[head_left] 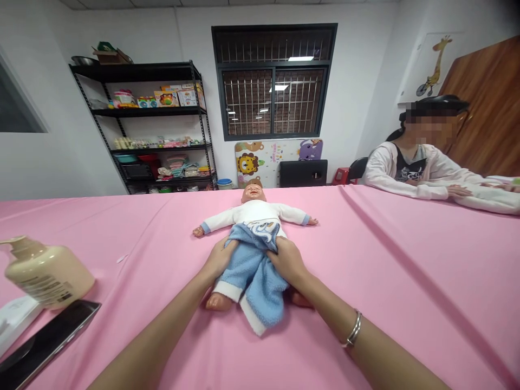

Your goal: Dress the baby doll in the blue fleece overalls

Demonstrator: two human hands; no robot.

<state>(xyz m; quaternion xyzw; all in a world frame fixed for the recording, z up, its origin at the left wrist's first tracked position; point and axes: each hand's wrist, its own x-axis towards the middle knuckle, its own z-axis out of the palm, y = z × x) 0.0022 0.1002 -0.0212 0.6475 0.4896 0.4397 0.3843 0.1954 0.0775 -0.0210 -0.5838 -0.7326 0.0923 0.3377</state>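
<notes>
A baby doll (pixel 254 194) lies on its back, head away from me, arms spread, in a white top (pixel 257 210) with blue cuffs. Fuzzy blue pants (pixel 247 262) with white hems cover its lower body. My left hand (pixel 219 259) is closed on the left side of the waistband. On the other side, my right hand (pixel 287 261) grips the waistband with thumb and fingers. One doll foot (pixel 219 301) sticks out of the left pant leg. The other foot (pixel 301 299) lies outside the right pant leg (pixel 266 303), partly behind my right forearm.
A pink cloth (pixel 365 260) covers the table. At left stand a pump bottle (pixel 51 271), a dark phone-like slab (pixel 49 338) and a white object (pixel 18 319). A person (pixel 414 157) sits at the far right, arms on the table. Behind are shelves (pixel 142 111).
</notes>
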